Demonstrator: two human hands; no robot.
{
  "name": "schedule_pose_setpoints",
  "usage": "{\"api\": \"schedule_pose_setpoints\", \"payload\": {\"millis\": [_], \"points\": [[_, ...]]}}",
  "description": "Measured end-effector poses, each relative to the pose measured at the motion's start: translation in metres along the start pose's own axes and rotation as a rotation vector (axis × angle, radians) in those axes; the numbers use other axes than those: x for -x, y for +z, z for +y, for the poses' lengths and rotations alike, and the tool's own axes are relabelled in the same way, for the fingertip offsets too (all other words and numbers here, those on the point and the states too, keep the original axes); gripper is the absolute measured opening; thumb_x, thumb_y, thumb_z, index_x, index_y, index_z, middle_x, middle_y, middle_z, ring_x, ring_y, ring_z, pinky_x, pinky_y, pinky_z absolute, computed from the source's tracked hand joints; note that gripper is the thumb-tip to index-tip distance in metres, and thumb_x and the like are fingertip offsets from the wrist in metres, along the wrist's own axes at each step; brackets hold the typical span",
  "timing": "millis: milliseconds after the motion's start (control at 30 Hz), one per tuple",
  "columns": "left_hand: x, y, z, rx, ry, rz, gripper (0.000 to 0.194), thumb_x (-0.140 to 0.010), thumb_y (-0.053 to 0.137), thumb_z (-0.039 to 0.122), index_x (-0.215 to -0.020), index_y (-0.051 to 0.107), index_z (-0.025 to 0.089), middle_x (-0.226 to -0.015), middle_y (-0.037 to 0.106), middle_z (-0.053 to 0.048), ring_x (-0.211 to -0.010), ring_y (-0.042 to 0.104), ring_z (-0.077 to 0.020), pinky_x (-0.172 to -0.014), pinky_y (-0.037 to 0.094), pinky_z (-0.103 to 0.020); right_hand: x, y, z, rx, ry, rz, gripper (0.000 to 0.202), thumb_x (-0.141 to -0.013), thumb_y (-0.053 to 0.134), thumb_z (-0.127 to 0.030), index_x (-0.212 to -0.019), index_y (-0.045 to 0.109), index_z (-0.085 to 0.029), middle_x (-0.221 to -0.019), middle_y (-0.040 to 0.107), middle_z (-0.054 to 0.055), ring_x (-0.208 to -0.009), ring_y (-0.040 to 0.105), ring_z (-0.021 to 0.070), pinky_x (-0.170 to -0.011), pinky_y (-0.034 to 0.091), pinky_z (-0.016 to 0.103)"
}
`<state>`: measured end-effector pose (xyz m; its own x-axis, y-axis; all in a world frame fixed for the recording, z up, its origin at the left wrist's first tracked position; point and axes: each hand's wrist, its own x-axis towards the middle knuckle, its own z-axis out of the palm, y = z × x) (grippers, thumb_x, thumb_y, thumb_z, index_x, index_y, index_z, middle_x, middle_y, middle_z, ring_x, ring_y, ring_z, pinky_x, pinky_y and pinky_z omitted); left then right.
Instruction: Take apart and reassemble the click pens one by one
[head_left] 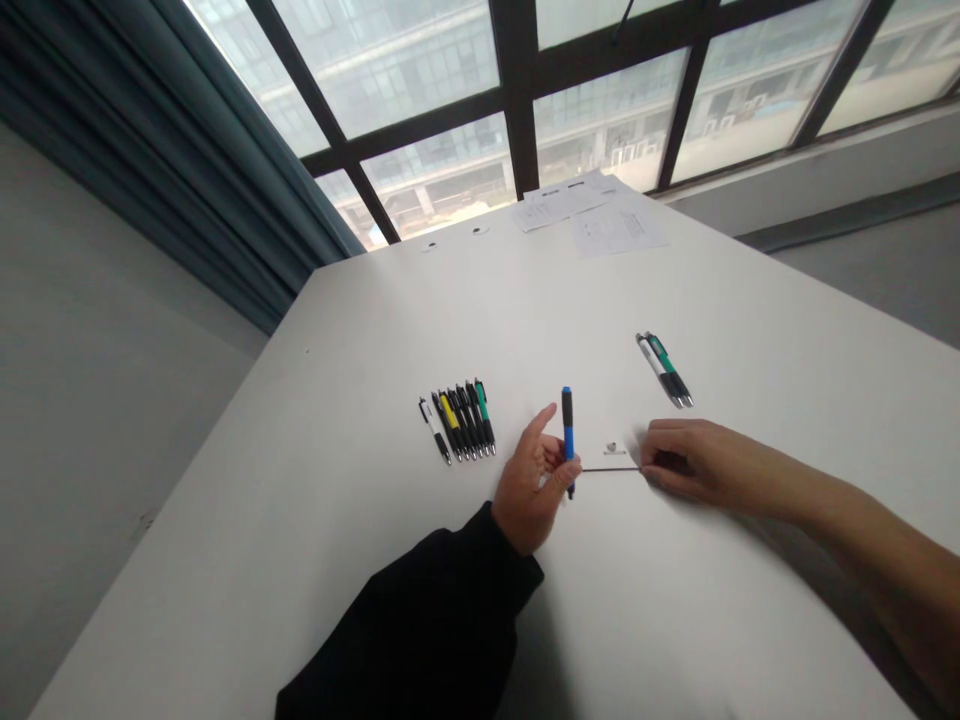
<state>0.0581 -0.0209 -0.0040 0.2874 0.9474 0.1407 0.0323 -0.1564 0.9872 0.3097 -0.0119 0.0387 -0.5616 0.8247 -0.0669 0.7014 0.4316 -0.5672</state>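
My left hand (534, 482), in a black sleeve, pinches a blue pen (568, 425) with a dark grip between thumb and fingers; the pen stands nearly upright above the table. To the right, my right hand (679, 460) has its fingers closed at the right end of a thin dark edge on the table. That edge seems to belong to a white item (613, 455) with a small printed logo. What the right fingers hold is hard to make out. Left of my left hand lies a row of several pens (463, 422), mostly black, with white, yellow and green ones among them.
Two pens (664, 370), one white and one green, lie side by side beyond my right hand. Printed papers (619, 225) rest at the far edge of the white table (360, 400), below the window. A blue-grey curtain (187, 150) hangs at the left.
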Motion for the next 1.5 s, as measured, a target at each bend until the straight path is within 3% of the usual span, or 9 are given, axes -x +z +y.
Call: {"api": "schedule_pose_setpoints", "payload": {"millis": [200,367,500,633,733,833,1000,1133,1500], "points": [[0.002,-0.002,0.003,0.228,-0.056,-0.099,0.05,-0.092,0.061,0.041,-0.135,0.045,0.02,-0.096,0.063,-0.008,-0.079,0.067,-0.0177,-0.065,0.053,-0.029,0.007,-0.007,0.009,-0.223,0.133,-0.028,0.005,-0.083,0.06,-0.023,-0.079,0.06,-0.02,-0.065,0.059,-0.001,-0.058,0.051,0.0138,-0.056,0.04,0.026],[0.002,-0.002,0.005,0.407,-0.161,-0.149,0.043,-0.085,0.07,0.044,-0.113,0.05,0.019,-0.09,0.061,-0.003,-0.064,0.071,-0.0169,-0.046,0.046,-0.021,0.012,-0.01,0.012,-0.458,0.162,0.174,0.011,-0.079,0.065,-0.023,-0.074,0.056,-0.02,-0.068,0.055,-0.001,-0.061,0.047,0.0129,-0.057,0.039,0.027],[0.004,0.0,0.005,0.455,-0.309,-0.285,0.04,-0.089,0.063,0.051,-0.105,0.051,0.017,-0.082,0.063,-0.002,-0.052,0.069,-0.0151,-0.036,0.041,-0.017,0.009,-0.007,0.009,-0.674,0.108,0.303,0.013,-0.079,0.069,-0.026,-0.079,0.057,-0.021,-0.069,0.05,-0.002,-0.061,0.044,0.012,-0.055,0.036,0.026],[0.007,0.001,0.008,0.429,-0.426,-0.457,0.039,-0.091,0.061,0.052,-0.1,0.055,0.014,-0.077,0.065,-0.003,-0.05,0.069,-0.0144,-0.035,0.04,-0.016,0.01,-0.008,0.01,-0.871,0.092,0.339,0.02,-0.085,0.069,-0.04,-0.082,0.065,-0.021,-0.065,0.049,-0.001,-0.056,0.042,0.0119,-0.051,0.034,0.028],[0.008,0.0,0.011,0.398,-0.461,-0.533,0.039,-0.091,0.062,0.051,-0.098,0.058,0.013,-0.077,0.065,-0.003,-0.05,0.069,-0.0129,-0.036,0.041,-0.014,0.013,-0.01,0.009,-1.043,0.112,0.38,0.031,-0.071,0.083,-0.046,-0.084,0.069,-0.022,-0.072,0.056,0.002,-0.061,0.048,0.0139,-0.053,0.04,0.029],[0.007,0.0,0.013,0.378,-0.465,-0.552,0.04,-0.091,0.062,0.052,-0.098,0.059,0.013,-0.077,0.065,-0.004,-0.05,0.068,-0.0116,-0.036,0.04,-0.013,0.014,-0.01,0.005,-1.156,0.124,0.421,0.036,-0.061,0.092,-0.038,-0.089,0.073,-0.024,-0.074,0.061,0.002,-0.062,0.053,0.0136,-0.054,0.045,0.029],[0.007,0.0,0.014,0.365,-0.491,-0.574,0.047,-0.088,0.063,0.056,-0.099,0.06,0.011,-0.077,0.065,-0.004,-0.047,0.065,-0.0101,-0.036,0.039,-0.014,0.012,-0.007,0.002,-1.243,0.075,0.459,0.032,-0.06,0.095,-0.036,-0.084,0.077,-0.024,-0.069,0.063,0.002,-0.051,0.054,0.0111,-0.044,0.043,0.026],[0.006,-0.002,0.015,0.337,-0.488,-0.61,0.046,-0.089,0.062,0.055,-0.099,0.062,0.011,-0.077,0.065,-0.004,-0.046,0.063,-0.008,-0.036,0.036,-0.014,0.012,-0.005,0.005,-1.313,0.05,0.484,0.021,-0.073,0.086,-0.043,-0.082,0.078,-0.026,-0.057,0.058,0.001,-0.045,0.047,0.0098,-0.038,0.031,0.025],[0.005,-0.007,0.017,0.291,-0.471,-0.701,0.043,-0.094,0.058,0.052,-0.101,0.066,0.01,-0.078,0.064,-0.003,-0.049,0.061,-0.0059,-0.041,0.035,-0.015,0.01,-0.004,0.01,-1.341,0.118,0.516,0.024,-0.076,0.084,-0.044,-0.081,0.075,-0.022,-0.058,0.055,-0.001,-0.046,0.041,0.0079,-0.045,0.027,0.028]]}}
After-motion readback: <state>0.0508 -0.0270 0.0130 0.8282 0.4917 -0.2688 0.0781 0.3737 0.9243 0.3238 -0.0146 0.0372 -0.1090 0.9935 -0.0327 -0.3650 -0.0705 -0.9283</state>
